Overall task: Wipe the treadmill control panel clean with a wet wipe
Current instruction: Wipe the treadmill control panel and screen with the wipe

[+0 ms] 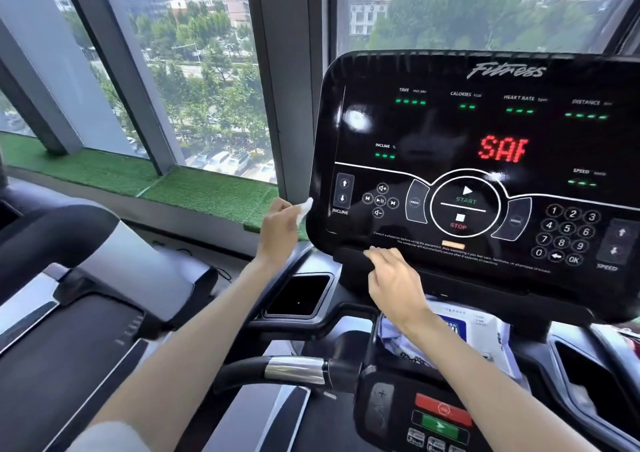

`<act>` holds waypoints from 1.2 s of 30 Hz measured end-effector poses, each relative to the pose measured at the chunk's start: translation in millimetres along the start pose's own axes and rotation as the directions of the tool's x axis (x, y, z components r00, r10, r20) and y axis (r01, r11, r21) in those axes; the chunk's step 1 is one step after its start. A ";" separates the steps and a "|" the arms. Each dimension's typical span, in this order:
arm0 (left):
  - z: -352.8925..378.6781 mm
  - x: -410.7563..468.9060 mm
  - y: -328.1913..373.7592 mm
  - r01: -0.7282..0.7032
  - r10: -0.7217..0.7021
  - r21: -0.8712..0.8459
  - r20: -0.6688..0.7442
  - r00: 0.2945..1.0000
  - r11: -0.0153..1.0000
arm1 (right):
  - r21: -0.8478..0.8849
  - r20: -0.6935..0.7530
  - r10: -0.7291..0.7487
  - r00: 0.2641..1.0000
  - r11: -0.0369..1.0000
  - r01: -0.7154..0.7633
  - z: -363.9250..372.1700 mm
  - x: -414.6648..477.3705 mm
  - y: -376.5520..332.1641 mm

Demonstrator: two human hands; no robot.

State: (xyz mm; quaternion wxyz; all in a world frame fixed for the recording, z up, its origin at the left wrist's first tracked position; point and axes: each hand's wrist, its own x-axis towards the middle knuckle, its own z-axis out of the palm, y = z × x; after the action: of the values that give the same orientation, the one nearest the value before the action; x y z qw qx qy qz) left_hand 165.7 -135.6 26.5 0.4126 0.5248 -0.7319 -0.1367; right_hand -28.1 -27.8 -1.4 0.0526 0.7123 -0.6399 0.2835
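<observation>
Our left hand (280,230) pinched a small bunched wet wipe (306,207) between thumb and fingers, and the wipe touched the outer left edge of the control panel (433,129), level with the INCLINE arrows (343,190). Our right hand (391,278) held the panel's lower lip with bent fingers, apparently to steady it. Just beneath that wrist lay the wipes packet (485,330), in the tray under the console.

We judged that the wipe was working the rim only, with the glossy face yet to be covered.

The main hazard was that the console was live. Green dashes glowed under each readout and red letters (504,149) reading SAF were lit in the middle. Sweeping inward from the edge would carry the wipe straight over the incline arrows, the media keys and the START/STOP ring (465,205), so firm pressure could trigger a command. A wipe wadded that tightly would cover little per pass and might leave streaks on the shiny black surface. Excess moisture could also pool in the button seams. If our right hand slid upward, it would smear fingerprints across the lower text strip.
</observation>
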 end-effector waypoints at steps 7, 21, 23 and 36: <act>34.7 -25.5 8.0 -0.213 0.198 0.031 0.258 0.946 0.977 | -0.006 0.021 -0.026 0.999 1.000 0.027 -4.9 0.0 3.5; 24.2 -10.4 8.7 -0.286 0.213 0.218 0.304 0.929 0.933 | 0.082 0.071 -0.057 0.996 0.995 0.051 -7.1 -1.2 12.2; 26.1 -9.0 13.4 -0.279 0.200 0.223 0.321 0.926 0.934 | 0.091 0.066 -0.052 0.996 0.995 0.045 -6.2 -2.1 13.9; 8.8 -4.4 20.5 -0.277 0.192 0.247 0.320 0.928 0.929 | 0.168 0.079 -0.054 0.995 0.985 0.040 -5.3 -2.2 18.8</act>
State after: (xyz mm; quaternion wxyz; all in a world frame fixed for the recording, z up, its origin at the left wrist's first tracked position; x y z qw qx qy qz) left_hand 146.2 -125.4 32.0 0.2335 0.4613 -0.8543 -0.0534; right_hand -47.7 -26.8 -3.4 -0.0272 0.7403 -0.5986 0.3047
